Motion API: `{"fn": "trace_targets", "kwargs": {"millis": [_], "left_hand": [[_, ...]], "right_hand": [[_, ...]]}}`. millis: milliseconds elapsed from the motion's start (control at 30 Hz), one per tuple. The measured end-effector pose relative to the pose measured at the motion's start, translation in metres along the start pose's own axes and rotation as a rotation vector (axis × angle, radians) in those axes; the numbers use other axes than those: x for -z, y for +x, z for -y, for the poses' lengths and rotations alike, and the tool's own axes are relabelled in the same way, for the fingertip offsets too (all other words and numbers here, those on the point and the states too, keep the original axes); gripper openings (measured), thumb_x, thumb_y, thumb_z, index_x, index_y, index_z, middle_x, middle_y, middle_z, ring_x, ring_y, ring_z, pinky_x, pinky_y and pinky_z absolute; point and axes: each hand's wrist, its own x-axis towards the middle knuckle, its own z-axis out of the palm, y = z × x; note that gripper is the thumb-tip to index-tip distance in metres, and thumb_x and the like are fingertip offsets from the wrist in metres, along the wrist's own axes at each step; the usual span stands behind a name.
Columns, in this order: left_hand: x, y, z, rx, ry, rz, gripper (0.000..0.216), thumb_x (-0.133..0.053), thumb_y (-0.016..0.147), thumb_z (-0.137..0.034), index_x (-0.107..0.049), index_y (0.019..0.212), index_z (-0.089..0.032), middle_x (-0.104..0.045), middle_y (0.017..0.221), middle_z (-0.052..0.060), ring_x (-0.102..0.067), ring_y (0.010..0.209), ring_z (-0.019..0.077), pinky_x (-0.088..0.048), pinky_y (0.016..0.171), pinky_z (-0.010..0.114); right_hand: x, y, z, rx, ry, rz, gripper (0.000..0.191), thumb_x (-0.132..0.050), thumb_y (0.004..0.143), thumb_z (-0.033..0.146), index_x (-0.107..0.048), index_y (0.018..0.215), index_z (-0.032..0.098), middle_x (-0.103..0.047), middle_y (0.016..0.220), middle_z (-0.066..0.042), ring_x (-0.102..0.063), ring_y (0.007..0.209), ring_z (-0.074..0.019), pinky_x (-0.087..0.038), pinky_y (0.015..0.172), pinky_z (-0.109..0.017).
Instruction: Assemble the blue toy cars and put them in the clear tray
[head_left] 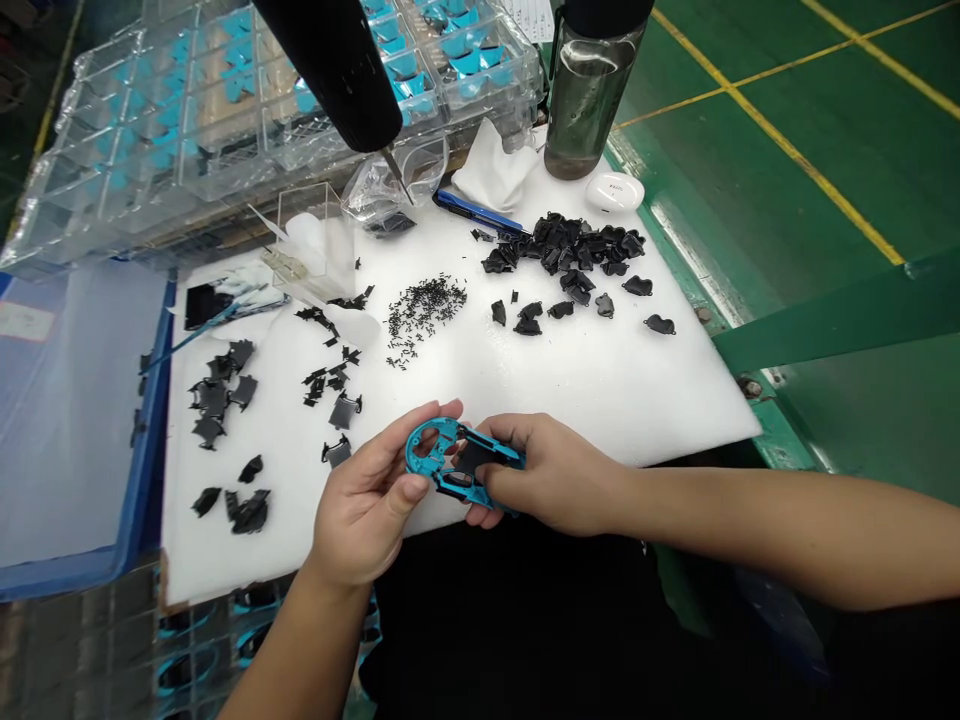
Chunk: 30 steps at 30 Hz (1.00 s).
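Between my hands, above the near edge of the white work surface, is a blue plastic housing with a round opening at its left end and black pieces inside. My left hand grips the round end between thumb and fingers. My right hand is closed around the other end, its thumb lying over the inside of the housing. Past the hands lies a heap of tiny black screws. Small black plastic parts are scattered on the left, and a larger pile of black parts sits at the back right.
A black electric screwdriver hangs overhead, bit downward. Clear trays of blue parts stand behind. A blue cutter knife, a white case and a water bottle are at the back. A blue bin adjoins the left side.
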Motion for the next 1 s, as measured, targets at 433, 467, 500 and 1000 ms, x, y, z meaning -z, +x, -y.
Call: {"fn": "trace_targets", "kwargs": {"millis": [433,467,500,1000], "left_hand": [[0.0,-0.004,-0.001,-0.003,0.036,-0.015,0.047,-0.066,0.089,-0.026,-0.06,0.136,-0.027,-0.06,0.14,0.012,-0.06,0.127,0.0314,-0.053,0.105,0.046],[0.0,-0.005,-0.001,-0.002,0.039,-0.018,0.047,-0.066,0.089,-0.026,-0.06,0.136,-0.026,-0.06,0.14,0.012,-0.06,0.126,0.0314,-0.053,0.105,0.046],[0.0,-0.005,-0.001,0.001,0.043,-0.021,0.048,-0.066,0.089,-0.027,-0.06,0.136,-0.026,-0.06,0.14,0.012,-0.06,0.126,0.0314,-0.053,0.105,0.046],[-0.009,0.006,-0.006,-0.109,0.006,-0.052,0.046,-0.075,0.083,-0.028,-0.065,0.127,-0.024,-0.069,0.128,0.011,-0.071,0.109,0.0253,-0.059,0.092,0.032]], "right_hand": [[-0.003,-0.002,0.0,0.02,-0.023,-0.038,0.017,-0.059,0.075,0.015,-0.061,0.091,0.022,-0.074,0.071,0.002,-0.073,0.069,-0.0172,-0.057,0.068,-0.028],[-0.003,-0.002,0.0,0.023,-0.023,-0.041,0.017,-0.06,0.075,0.015,-0.061,0.091,0.021,-0.074,0.07,0.002,-0.073,0.069,-0.017,-0.057,0.067,-0.027],[-0.003,-0.002,0.0,0.024,-0.02,-0.04,0.017,-0.06,0.075,0.014,-0.061,0.091,0.021,-0.074,0.07,0.002,-0.073,0.068,-0.0168,-0.056,0.067,-0.027],[-0.004,0.001,0.002,-0.017,0.243,-0.07,0.012,-0.052,0.091,0.016,-0.06,0.083,0.017,-0.072,0.061,0.0,-0.07,0.054,-0.0104,-0.057,0.056,-0.018]]}}
